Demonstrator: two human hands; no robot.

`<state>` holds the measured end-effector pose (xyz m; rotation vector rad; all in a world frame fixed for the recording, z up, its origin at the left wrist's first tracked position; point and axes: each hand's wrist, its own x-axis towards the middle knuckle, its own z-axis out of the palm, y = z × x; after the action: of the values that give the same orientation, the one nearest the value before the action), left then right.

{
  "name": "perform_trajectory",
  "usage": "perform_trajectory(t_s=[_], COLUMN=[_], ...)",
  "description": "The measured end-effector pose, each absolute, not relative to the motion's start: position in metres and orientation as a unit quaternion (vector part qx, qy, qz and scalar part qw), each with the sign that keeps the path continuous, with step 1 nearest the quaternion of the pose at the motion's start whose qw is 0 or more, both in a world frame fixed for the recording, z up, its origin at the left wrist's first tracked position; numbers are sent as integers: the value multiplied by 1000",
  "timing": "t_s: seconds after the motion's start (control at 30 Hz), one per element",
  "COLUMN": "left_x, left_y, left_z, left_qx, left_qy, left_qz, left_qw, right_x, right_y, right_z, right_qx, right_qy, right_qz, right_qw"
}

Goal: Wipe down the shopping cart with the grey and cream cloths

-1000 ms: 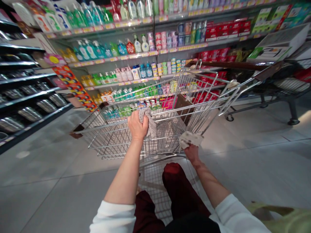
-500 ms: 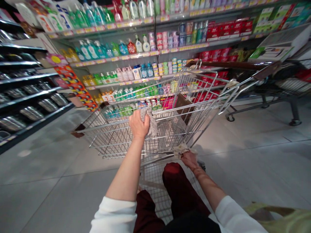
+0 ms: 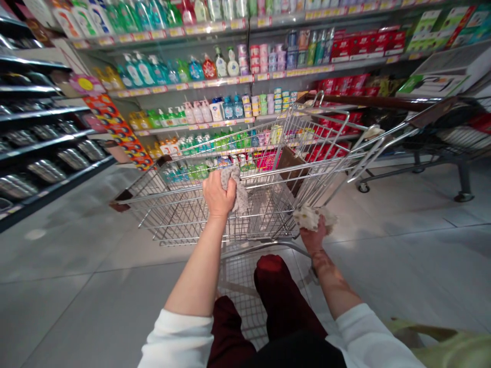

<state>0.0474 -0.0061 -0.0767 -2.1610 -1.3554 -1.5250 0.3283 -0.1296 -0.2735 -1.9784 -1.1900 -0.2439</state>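
Note:
A metal shopping cart [image 3: 184, 214] stands sideways in front of me, its wire basket bare of goods. My left hand [image 3: 218, 194] is closed around the cart's upper side rail, with a grey patterned cloth [image 3: 240, 197] bunched under its thumb and hanging over the wires. Lower and to the right, my right hand [image 3: 315, 235] grips a crumpled pale cloth [image 3: 310, 219] beside the basket's lower rear corner. Whether that cloth touches the wires I cannot tell. The cart's brown handle [image 3: 368, 102] runs off to the upper right.
Shelves of pump bottles [image 3: 195, 112] and jars line the aisle behind the cart. Steel pots [image 3: 49, 174] fill a rack at left. Another cart [image 3: 429, 158] carrying a box [image 3: 433, 84] stands at right. A yellowish bag [image 3: 452, 347] lies at the lower right.
My right hand and its cloth have moved up and to the right, away from the cart's underside. My left hand stays on the rail.

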Motion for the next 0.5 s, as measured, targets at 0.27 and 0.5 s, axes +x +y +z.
perform_trajectory(t_s=[0.27,0.5], left_x=[48,48], left_y=[-7,-4], left_z=[-75,-77], left_qx=[-723,-727], left_qy=[-466,-465], left_qz=[-503,-496], left_qw=[81,93], right_x=[303,278], right_y=[-137,-140], right_z=[-321,-339], right_qx=[-796,-747], right_qy=[-494,-565], right_qz=[48,136], right_qw=[348,323])
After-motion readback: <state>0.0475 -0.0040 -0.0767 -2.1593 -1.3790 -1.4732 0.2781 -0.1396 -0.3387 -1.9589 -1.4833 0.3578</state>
